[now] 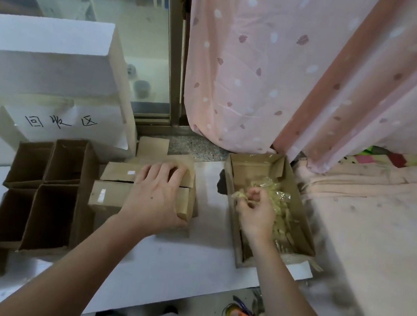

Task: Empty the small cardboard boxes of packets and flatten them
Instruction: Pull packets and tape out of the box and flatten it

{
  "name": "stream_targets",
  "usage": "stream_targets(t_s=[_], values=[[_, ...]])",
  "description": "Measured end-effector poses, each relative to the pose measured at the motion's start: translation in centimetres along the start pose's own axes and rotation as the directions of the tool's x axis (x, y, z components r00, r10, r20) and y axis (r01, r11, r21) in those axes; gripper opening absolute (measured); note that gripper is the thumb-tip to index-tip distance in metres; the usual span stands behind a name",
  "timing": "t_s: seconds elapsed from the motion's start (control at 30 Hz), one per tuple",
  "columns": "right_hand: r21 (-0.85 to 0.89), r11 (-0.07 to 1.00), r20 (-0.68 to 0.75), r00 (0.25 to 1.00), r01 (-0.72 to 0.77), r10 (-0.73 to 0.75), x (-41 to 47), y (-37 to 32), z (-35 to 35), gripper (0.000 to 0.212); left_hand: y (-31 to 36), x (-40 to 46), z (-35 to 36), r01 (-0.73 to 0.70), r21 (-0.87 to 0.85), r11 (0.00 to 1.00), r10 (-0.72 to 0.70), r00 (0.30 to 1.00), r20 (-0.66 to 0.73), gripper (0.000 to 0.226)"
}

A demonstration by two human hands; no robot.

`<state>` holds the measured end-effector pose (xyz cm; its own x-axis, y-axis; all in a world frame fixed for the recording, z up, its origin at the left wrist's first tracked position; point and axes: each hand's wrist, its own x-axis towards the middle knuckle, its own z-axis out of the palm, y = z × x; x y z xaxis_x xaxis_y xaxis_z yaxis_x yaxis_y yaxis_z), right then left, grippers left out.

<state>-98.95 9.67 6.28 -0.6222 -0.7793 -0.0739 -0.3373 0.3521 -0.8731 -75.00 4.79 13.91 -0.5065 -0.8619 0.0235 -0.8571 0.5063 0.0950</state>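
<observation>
The left hand (156,193) lies on top of the closed small cardboard boxes (140,188), fingers curled over their far edge and thumb wrapped round the near right corner. These boxes sit just left of the open tray box (308,227). The right hand (256,209) reaches into that tray, fingers pinching a clump of clear packets (281,198). Four empty open boxes (42,192) stand further left of the tray, beyond the closed ones.
</observation>
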Motion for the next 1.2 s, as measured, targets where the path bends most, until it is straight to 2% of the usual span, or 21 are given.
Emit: stream_targets(t_s=[0.2,0.33,0.47,0.6,0.77,0.9,1.07,1.2], values=[[-0.271,0.946,-0.034,0.984,-0.177,0.174,2.4,6.8,-2.0,0.008,1.0,1.0,0.9,-0.002,0.021,1.0,0.003,1.0,-0.03,0.128],[-0.444,0.87,0.047,0.963,-0.216,0.264,3.1,8.7,-1.4,0.017,1.0,1.1,0.8,-0.012,0.024,1.0,0.012,1.0,0.0,0.13],[-0.476,0.845,0.173,0.916,-0.243,0.361,2.8,9.5,-0.4,0.045,0.7,1.1,1.1,-0.009,0.04,0.999,0.01,1.0,-0.015,0.13],[-0.488,0.848,0.262,0.893,-0.206,0.367,2.2,9.7,0.2,0.053,0.5,0.9,1.2,-0.012,0.05,0.999,0.012,1.0,-0.009,0.131],[-0.553,0.817,0.308,0.87,-0.166,0.385,2.3,10.1,0.2,0.051,0.6,0.7,1.1,-0.024,0.041,0.999,0.023,0.999,0.027,0.131],[-0.613,0.771,0.265,0.874,-0.173,0.407,2.2,10.9,0.0,0.047,0.8,0.5,1.1,-0.025,0.032,0.999,0.025,1.0,0.018,0.132],[-0.739,0.667,0.217,0.905,-0.093,0.367,1.2,10.6,-0.5,0.045,0.9,0.2,1.2,-0.028,0.024,0.999,0.027,1.0,0.012,0.131],[-0.66,0.75,0.269,0.921,-0.037,0.283,1.0,10.3,-0.7,0.048,1.0,-0.1,1.2,-0.025,0.026,0.999,0.025,1.0,0.003,0.131]])
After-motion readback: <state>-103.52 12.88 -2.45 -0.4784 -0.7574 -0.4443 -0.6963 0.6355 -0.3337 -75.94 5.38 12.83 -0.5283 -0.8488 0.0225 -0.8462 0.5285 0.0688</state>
